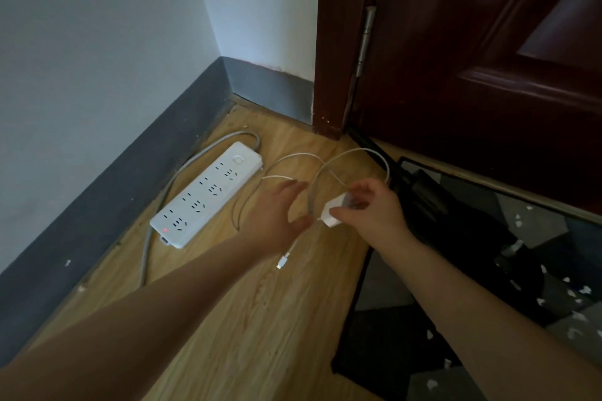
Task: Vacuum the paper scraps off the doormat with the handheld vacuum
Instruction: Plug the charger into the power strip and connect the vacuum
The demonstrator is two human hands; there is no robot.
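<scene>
My right hand (pixel 374 208) pinches a small white charger plug (pixel 334 213) above the wooden floor. A white cable (pixel 355 153) loops from the plug, and its free connector (pixel 282 261) hangs near the floor. My left hand (pixel 277 215) reaches in with fingers spread, beside the cable just left of the plug. The dark grey and black doormat (pixel 391 329) lies at the right, with several white paper scraps (pixel 580 317) scattered on it. A dark object that may be the handheld vacuum (pixel 456 231) lies on the mat, hard to make out.
A white power strip (pixel 208 194) with a red light lies on the floor by the left wall, its grey cord (pixel 148 244) trailing along the skirting. A dark red door (pixel 488 58) and frame stand behind the mat. Wooden floor (pixel 254 335) spreads below my arms.
</scene>
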